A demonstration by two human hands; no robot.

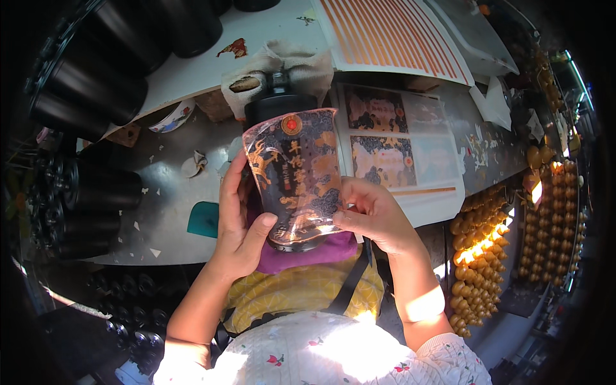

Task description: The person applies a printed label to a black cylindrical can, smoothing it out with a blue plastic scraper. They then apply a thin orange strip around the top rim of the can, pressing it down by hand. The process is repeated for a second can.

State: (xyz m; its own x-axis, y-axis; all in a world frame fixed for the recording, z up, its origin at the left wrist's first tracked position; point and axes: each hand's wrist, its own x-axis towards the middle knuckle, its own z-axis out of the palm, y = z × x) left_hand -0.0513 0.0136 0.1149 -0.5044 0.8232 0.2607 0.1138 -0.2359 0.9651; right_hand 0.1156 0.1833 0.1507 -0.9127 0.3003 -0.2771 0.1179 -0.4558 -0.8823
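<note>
A black bottle (280, 104) lies before me with its neck pointing away, on a whitish cloth (277, 59) at the far end. Around its near face sits a clear decal film (292, 170) with gold and dark patterns and a red-gold round emblem; the film's side edges stand out past the bottle. My left hand (242, 221) grips the bottle's left side, thumb on the lower front and fingers partly hidden. With thumb and fingers, my right hand (374, 215) pinches the film's lower right edge. A purple cloth (298, 258) is beneath the bottle's base.
Printed decal sheets (383, 162) lie to the right, below a sheet of orange strips (391, 38). A teal scraper (202, 219) and paper scraps are on the metal table (173, 240). Black bottles (86, 83) stand at left; strung golden gourd-shaped pieces (475, 276) are at right.
</note>
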